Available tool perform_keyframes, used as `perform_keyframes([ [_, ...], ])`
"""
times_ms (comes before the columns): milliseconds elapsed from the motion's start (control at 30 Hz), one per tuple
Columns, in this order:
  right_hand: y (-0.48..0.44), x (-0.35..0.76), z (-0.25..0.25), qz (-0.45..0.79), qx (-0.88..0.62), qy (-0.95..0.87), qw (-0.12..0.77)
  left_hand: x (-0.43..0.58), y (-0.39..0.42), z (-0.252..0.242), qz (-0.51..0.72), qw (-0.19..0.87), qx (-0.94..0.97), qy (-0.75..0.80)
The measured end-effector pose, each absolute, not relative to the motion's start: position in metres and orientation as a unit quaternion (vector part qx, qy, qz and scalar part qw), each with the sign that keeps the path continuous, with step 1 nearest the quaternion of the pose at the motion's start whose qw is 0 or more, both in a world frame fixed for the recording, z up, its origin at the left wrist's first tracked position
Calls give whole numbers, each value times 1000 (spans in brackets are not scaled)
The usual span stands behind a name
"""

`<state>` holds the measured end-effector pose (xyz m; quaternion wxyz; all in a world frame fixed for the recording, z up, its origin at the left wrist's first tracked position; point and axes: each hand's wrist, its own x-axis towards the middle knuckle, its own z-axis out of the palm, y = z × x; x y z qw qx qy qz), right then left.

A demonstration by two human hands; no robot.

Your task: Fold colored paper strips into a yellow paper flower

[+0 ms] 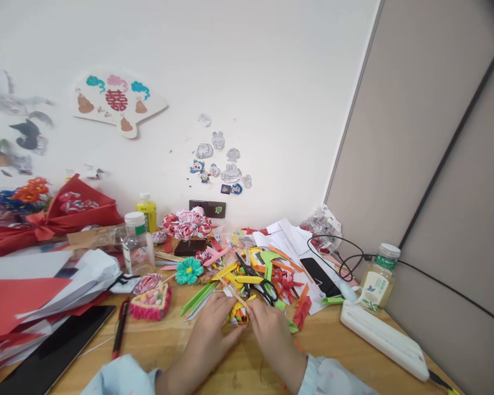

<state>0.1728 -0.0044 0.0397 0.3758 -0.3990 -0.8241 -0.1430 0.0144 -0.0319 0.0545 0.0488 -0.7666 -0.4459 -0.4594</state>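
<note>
Low over the front of the table, my two hands meet around a small bundle of folded yellow, red and white paper (239, 315). My left hand (211, 334) curves round its left side, with the thumb below it. A thin wooden stick (233, 291) slants across the top of the bundle, and its near end runs into the closed fingers of my right hand (274, 330). My fingers hide part of the bundle. Just beyond lie black-handled scissors (267, 289) among yellow paper strips (226, 271).
Paper scraps (278, 263) spread behind my hands. To the right are a phone (320, 277), a white power strip (382, 340) and a bottle (379, 280). On the left lie a heart-shaped box (150, 300), a pen (121, 329), a dark tablet (57, 351) and a teal flower (189, 271).
</note>
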Motion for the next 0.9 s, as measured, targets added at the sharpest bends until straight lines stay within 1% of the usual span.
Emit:
perform_keyframes([
  [133,-5,173,40,-126,-390,-829,380,14,-32,54,-459,44,-765,-449],
  [367,-7,174,43,-108,-367,-825,417,13,-31,52,-452,54,-766,-454],
  [633,-8,175,42,-90,-367,-820,430,13,-31,55,-442,49,-772,-454],
  [900,-8,175,43,-59,-356,-815,454,13,-33,54,-443,28,-770,-458],
])
